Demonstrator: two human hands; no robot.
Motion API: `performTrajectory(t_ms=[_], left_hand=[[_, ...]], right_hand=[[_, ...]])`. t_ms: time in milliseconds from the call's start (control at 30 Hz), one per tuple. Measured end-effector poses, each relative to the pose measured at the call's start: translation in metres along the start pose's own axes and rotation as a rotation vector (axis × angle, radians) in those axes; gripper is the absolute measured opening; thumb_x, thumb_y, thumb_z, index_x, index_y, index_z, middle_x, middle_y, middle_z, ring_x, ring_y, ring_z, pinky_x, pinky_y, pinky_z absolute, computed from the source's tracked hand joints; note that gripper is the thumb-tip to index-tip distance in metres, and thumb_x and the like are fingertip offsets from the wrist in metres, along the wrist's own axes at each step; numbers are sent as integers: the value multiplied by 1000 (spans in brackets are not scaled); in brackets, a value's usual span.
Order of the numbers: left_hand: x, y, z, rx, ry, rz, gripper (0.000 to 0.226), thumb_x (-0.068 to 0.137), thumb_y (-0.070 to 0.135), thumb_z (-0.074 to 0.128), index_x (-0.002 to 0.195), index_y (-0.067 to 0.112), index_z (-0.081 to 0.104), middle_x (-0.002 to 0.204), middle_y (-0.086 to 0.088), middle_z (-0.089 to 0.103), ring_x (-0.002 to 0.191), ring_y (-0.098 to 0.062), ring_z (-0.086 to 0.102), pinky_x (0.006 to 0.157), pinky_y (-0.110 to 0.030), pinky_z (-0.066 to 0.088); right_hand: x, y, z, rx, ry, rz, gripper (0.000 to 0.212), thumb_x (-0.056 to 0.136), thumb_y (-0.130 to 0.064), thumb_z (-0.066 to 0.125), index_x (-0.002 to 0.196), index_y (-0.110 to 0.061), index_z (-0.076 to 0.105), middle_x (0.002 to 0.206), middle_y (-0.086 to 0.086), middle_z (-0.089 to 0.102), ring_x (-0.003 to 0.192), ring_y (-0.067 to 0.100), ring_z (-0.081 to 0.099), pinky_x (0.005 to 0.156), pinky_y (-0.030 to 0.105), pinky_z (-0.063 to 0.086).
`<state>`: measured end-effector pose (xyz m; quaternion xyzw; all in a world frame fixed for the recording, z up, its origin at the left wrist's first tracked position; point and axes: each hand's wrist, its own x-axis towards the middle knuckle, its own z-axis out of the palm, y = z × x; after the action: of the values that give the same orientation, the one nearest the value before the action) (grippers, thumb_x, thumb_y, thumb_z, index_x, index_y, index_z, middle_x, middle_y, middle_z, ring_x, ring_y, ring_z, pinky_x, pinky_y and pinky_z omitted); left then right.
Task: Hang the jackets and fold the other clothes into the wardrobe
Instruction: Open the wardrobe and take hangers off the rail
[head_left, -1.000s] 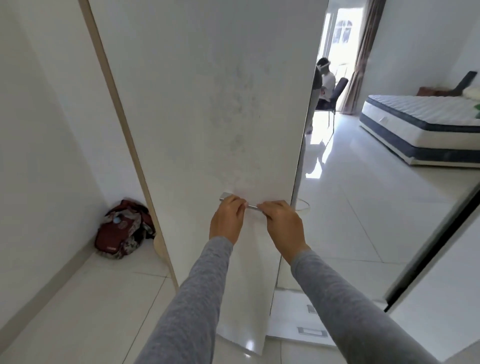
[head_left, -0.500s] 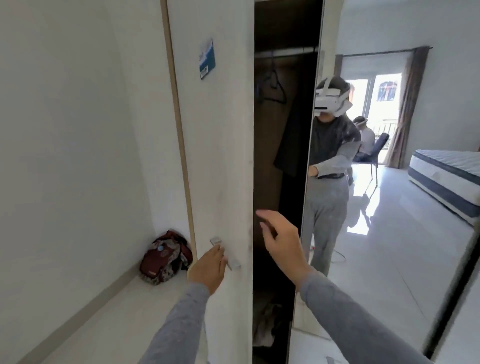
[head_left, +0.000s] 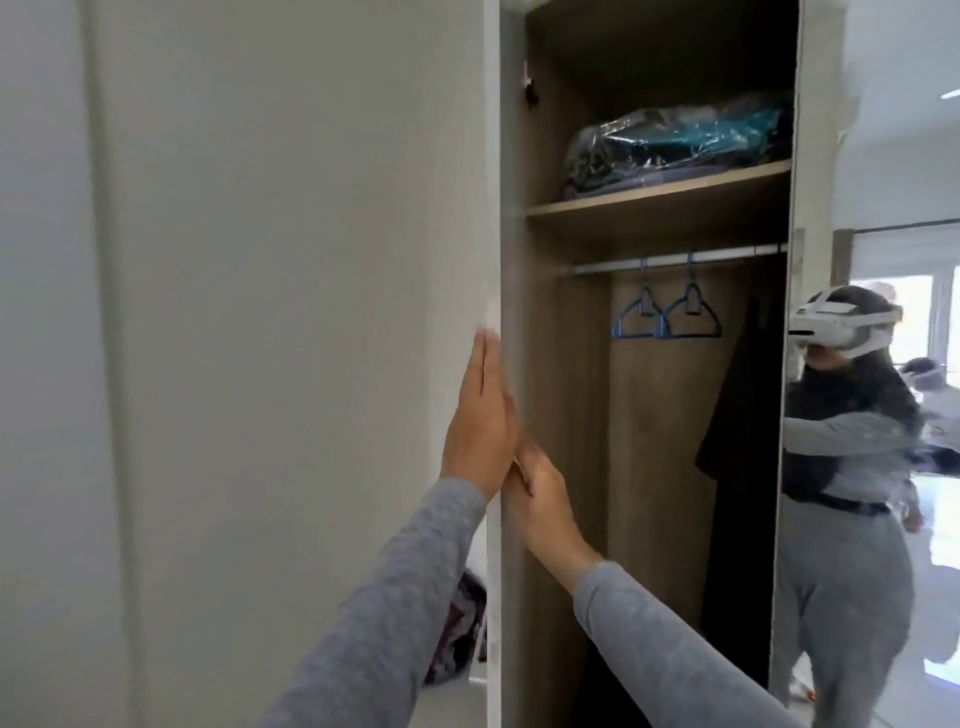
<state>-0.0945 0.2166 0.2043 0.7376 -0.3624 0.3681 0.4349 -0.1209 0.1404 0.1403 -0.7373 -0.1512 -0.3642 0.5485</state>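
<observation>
The wardrobe stands open in front of me, its white left door (head_left: 311, 312) swung out edge-on. My left hand (head_left: 480, 421) lies flat against the outer face of that door near its edge, fingers straight. My right hand (head_left: 543, 499) presses flat on the door's inner side just below it. Inside, a metal rail (head_left: 675, 258) carries two blue hangers (head_left: 667, 317), both bare. A dark garment (head_left: 737, 415) hangs at the right end. A plastic-wrapped teal bundle (head_left: 675, 140) lies on the wooden shelf (head_left: 660, 200) above.
The right door is a mirror (head_left: 857, 571) showing a person in grey with a white headset. A red patterned bag (head_left: 460, 634) sits on the floor behind the left door. A white wall (head_left: 47, 364) runs along the left.
Both hands have left the metal handle and now push flat on the left door's edge. The door has swung wide, and my view has risen to the shelf and rail.
</observation>
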Motion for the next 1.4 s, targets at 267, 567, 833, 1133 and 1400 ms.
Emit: performTrajectory(t_ms=[267,567,833,1133,1400], left_hand=[[58,-63,-50,670,215,269,71,86,11,53,144,-5,15,154,-17,22,143,-25,13,118,-36,7],[93,-150,-100,1036,201,357,53,88,9,31,138,-8,37,147,-20,35,138,-28,33,114,-38,16],[110,-224,-122,1088,233,289,54,89,18,30,138,-5,38,145,-16,40,134,-25,41,111,-34,28],[117,-278,-120,1143,256,346,53,98,26,27,143,-2,30,151,-15,29,141,-24,27,114,-36,21],[117,-293,-111,1190,278,294,56,97,29,26,145,0,29,152,-15,27,142,-27,24,115,-38,20]], right_hand=[[81,-4,57,-168,-60,-105,54,100,-21,43,148,-30,21,157,-10,17,143,3,15,119,30,16],[171,21,122,-356,66,-258,53,101,-21,39,150,-22,18,158,-7,9,145,5,6,110,12,4],[210,52,178,-523,30,-392,55,100,-23,38,150,-21,16,158,-7,3,144,4,0,114,18,2],[234,98,202,-797,11,-483,58,99,-41,15,149,-29,-11,159,-1,-9,146,13,-12,117,31,-11],[233,125,197,-828,-31,-493,58,98,-48,8,149,-28,-12,159,0,-6,146,14,-10,117,32,-9]])
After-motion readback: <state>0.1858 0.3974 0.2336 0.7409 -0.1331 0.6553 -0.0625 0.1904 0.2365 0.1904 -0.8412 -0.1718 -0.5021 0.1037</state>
